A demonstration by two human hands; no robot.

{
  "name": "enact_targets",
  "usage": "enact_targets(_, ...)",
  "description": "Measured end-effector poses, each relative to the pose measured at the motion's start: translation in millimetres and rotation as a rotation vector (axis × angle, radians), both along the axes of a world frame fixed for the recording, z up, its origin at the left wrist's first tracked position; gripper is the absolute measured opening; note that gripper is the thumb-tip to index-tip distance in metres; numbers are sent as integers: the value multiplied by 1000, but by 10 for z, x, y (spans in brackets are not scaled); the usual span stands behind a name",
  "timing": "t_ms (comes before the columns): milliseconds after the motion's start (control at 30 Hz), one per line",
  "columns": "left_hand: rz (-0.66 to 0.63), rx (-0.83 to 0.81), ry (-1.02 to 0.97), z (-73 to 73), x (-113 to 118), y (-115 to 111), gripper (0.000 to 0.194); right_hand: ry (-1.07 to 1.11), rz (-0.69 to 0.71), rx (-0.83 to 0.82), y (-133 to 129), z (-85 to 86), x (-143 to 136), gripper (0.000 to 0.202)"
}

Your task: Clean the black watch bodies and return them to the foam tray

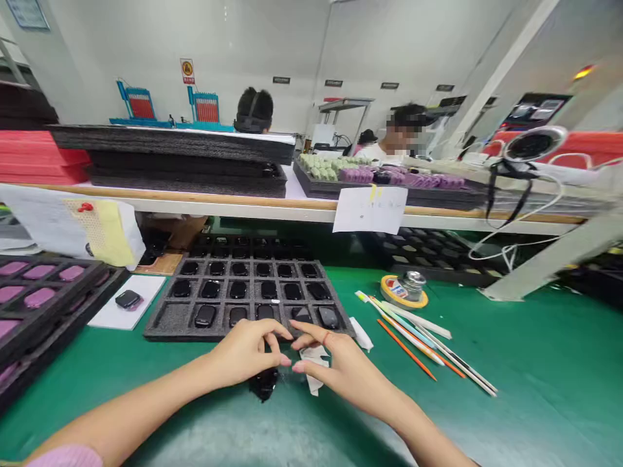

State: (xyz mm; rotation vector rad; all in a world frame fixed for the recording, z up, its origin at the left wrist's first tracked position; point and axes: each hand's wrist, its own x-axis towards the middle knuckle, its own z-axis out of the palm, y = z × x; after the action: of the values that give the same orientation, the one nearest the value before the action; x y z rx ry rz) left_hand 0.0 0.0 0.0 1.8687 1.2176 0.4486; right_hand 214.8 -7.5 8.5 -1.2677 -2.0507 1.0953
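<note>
On the left we see a wall notice [28, 13] too blurred to read, above a black foam tray [90, 269] of purple pieces [39, 298]. Next, a dark case [127, 299] rests on a white pad [111, 319]. A warning sign [187, 71] hangs beyond; its red strip is illegible to us. The middle tray [165, 332] holds glossy black cases [206, 316] in its compartments.

At its front edge our left hand [277, 344] bends inward, palm down, thumb and fingers narrowly apart, above a black item [264, 388]; we cannot tell whether it grips that. Our right hand [304, 347] mirrors it, fingers slightly spread, over white scraps [314, 379]; its grip is unclear too.

Farther right, a shelf note [370, 220] carries unreadable handwriting. Beyond it, yellow tape [389, 296] bears a red-and-blue label we cannot read, near thin sticks [413, 353].
</note>
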Motion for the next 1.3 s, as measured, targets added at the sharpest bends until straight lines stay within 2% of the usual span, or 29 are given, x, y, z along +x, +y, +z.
enact_targets(167,118,93,77,-46,-87,-255,41,75,-84,52,322,-1,-155,18)
enact_targets(333,113,4,85,-144,-116,-414,45,280,-175,18,464,-62,-237,26)
enact_targets(433,158,-105,-22,-206,-133,-370,44,401,-188,-56,471,-155,-257,38)
enact_targets(533,202,-272,-213,-280,-137,-301,39,488,-223,-106,453,-233,-251,42)
enact_targets(667,299,-434,-462,-356,-119,-281,53,564,-283,-139,429,-277,-231,41)
enact_targets(733,356,-446,-548,-357,-110,-292,60,588,-306,-159,423,-288,-227,40)
enact_targets(833,388,-482,-634,-311,-99,-305,58,609,-322,-208,408,-301,-234,41)
enact_targets(967,376,-657,-878,-242,-82,-308,76,636,-338,-250,365,-309,-258,40)
enact_targets(1033,349,-705,-972,-229,-75,-315,76,655,-346,-252,342,-309,-272,37)
enact_targets(1300,314,-743,-993,-202,-68,-363,61,712,-406,-195,313,-326,-257,34)
